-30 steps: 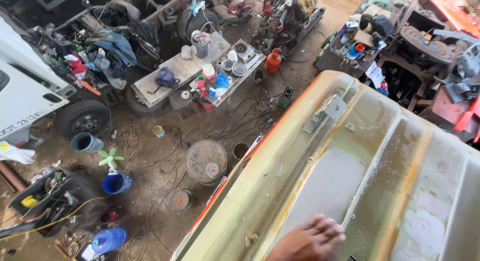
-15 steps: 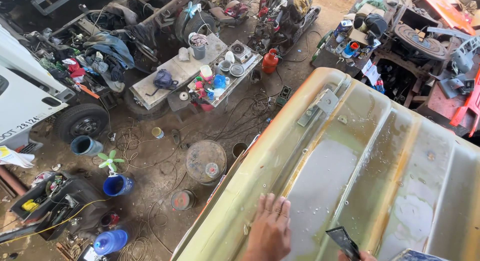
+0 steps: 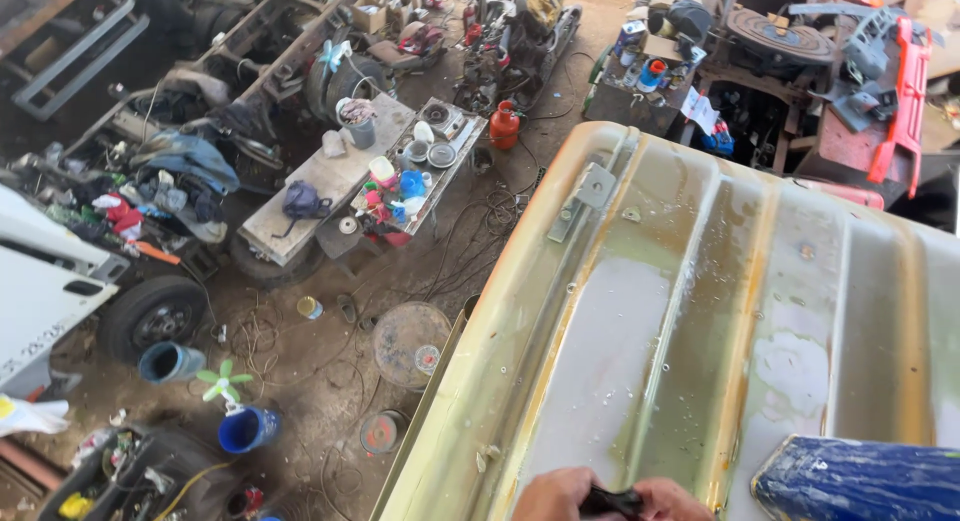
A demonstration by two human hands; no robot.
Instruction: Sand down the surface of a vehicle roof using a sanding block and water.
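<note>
- Head view, bottom edge of the frame: the left hand [image 3: 553, 496] and the right hand [image 3: 672, 501] have come together, both curled around a small black tool [image 3: 612, 502]. Only the knuckles show, so I cannot tell how tightly each grips it.
- A second ago just one open hand lay flat on the metal; half a second ago the black tool appeared beside it. Now both hands close on it, so the work has gone from bracing to handling the tool.
- Just right of the hands, in the lower right corner, lies a scuffed blue painted panel [image 3: 860, 478], resting on the roof.
- Under all of this spreads the ribbed, yellowed metal vehicle roof [image 3: 690, 311], streaked with rust and bare grey patches, filling the right half of the frame.
- Toward its upper left corner sits a small grey metal bracket [image 3: 585, 193].
- Far below, left of centre, the dirt workshop floor holds a round rusty drum lid [image 3: 410, 341], a blue plastic bucket [image 3: 246, 429] and a black tyre [image 3: 152, 316].
- Further off, upper centre, a long cluttered grey workbench [image 3: 345, 176] stands near a red gas cylinder [image 3: 504, 127].
</note>
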